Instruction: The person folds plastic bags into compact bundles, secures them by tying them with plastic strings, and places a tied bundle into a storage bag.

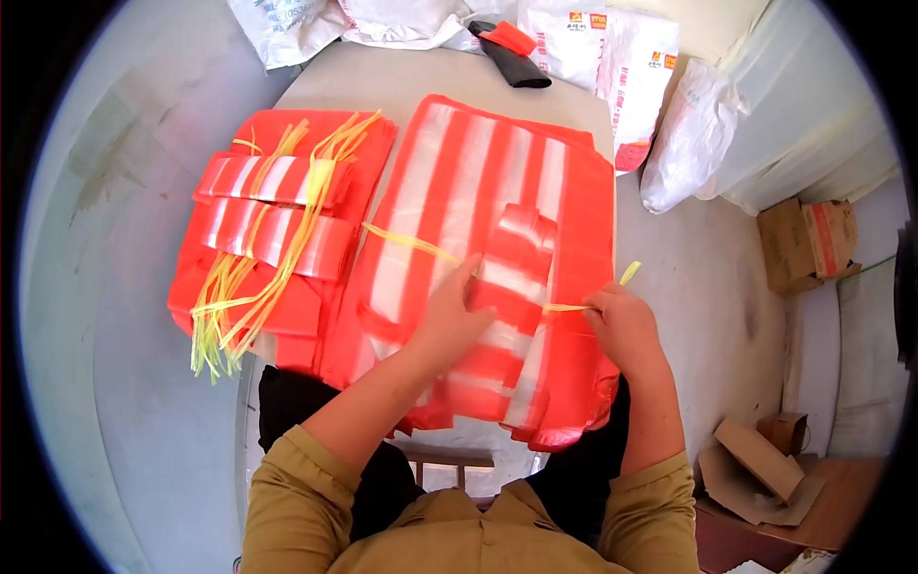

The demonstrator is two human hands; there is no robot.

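Head view: one flat yellow plastic strand point(411, 241) laid, no knot visible.
I judge the laying done, the fastening left. I see the right hand point(626, 330) with fingertips pinched tight on the strand; the left hand point(451, 318) has thumb and forefinger parted, gripping nothing visible. Between the fingers lies one folded red-and-white plastic bundle point(521, 241), on one broad striped red-and-white plastic stack point(411, 172). Left of the left fingers I count one red plastic stack point(292, 318), two striped plastic bundles point(277, 232) and loose yellow strands point(321, 182) too tangled to number.
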